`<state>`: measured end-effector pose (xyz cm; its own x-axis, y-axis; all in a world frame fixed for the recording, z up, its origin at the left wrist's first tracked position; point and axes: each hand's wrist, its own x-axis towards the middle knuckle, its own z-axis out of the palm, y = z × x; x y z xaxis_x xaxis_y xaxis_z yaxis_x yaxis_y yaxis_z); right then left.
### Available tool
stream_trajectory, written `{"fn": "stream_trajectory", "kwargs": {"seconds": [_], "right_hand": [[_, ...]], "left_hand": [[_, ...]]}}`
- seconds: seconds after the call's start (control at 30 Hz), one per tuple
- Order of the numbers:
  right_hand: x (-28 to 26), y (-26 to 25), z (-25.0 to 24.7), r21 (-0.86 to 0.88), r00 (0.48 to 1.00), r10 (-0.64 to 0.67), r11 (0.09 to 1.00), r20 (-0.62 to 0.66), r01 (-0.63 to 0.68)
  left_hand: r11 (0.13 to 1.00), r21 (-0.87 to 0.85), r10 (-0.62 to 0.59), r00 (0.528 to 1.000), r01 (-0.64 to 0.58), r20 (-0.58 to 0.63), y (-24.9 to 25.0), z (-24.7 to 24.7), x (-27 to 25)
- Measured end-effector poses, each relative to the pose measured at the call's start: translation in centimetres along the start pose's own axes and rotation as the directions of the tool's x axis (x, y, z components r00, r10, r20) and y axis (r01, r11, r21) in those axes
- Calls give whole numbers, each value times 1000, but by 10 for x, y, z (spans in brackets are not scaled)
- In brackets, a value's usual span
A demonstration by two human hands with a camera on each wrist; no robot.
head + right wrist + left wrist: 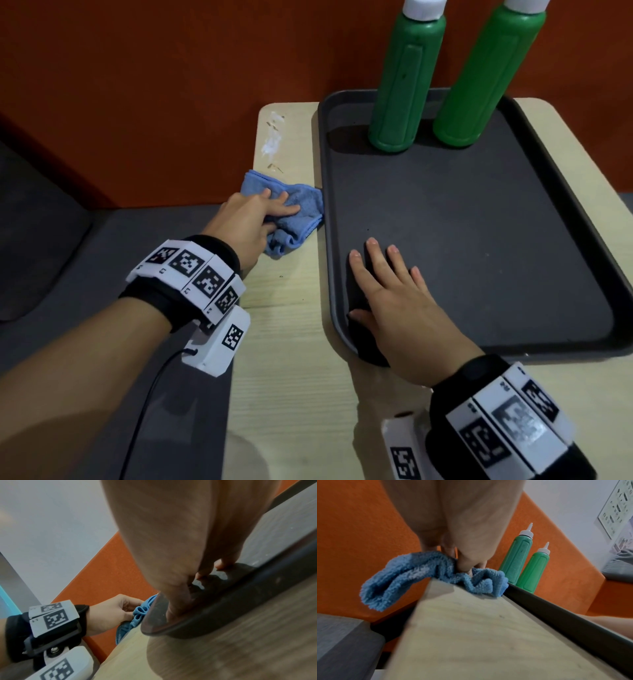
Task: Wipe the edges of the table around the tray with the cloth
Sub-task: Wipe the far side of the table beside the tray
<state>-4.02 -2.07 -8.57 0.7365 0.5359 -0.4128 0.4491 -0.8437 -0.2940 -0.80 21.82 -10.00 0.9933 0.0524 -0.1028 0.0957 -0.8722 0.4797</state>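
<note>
A crumpled blue cloth (306,205) lies on the light wooden table (291,308), on the narrow strip left of the dark grey tray (479,240). My left hand (263,216) lies over the cloth with fingers on top and thumb curled into its folds, gripping it (412,574). Part of the cloth hangs over the table's left edge. White smears (274,142) mark the strip just beyond the cloth. My right hand (387,287) presses flat on the tray floor near its front left corner, fingers straight. In the right wrist view the tray rim (223,612) runs under that hand.
Two tall green bottles (400,85) (479,85) with white caps stand at the back of the tray. An orange wall (154,85) rises right behind the table. A grey cushioned seat (68,274) lies lower, to the left of the table.
</note>
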Motion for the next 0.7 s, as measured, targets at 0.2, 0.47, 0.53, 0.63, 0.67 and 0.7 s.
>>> {"fn": "stream_trajectory", "kwargs": {"seconds": [0.2, 0.47, 0.53, 0.63, 0.67, 0.7], "right_hand": [[0, 2, 3, 22, 1000, -2, 1000, -22, 3], [-1, -2, 3, 63, 997, 14, 998, -80, -9], [4, -4, 1, 90, 985, 27, 996, -169, -12], [20, -2, -2, 86, 965, 24, 996, -259, -2], [26, -1, -1, 75, 965, 17, 997, -263, 3], [32, 1, -1, 75, 966, 12, 997, -260, 7]], "left_hand": [[1000, 8, 3, 1000, -3, -21, 2, 2, -3], [999, 47, 3, 1000, -2, -20, 1, -2, 3], [999, 48, 7, 1000, -5, -30, 0, -2, 6], [999, 50, 13, 999, -11, -36, -3, -1, 9], [999, 50, 16, 1000, -15, -27, -6, -1, 10], [998, 53, 18, 1000, -17, -18, -8, -1, 11]]}}
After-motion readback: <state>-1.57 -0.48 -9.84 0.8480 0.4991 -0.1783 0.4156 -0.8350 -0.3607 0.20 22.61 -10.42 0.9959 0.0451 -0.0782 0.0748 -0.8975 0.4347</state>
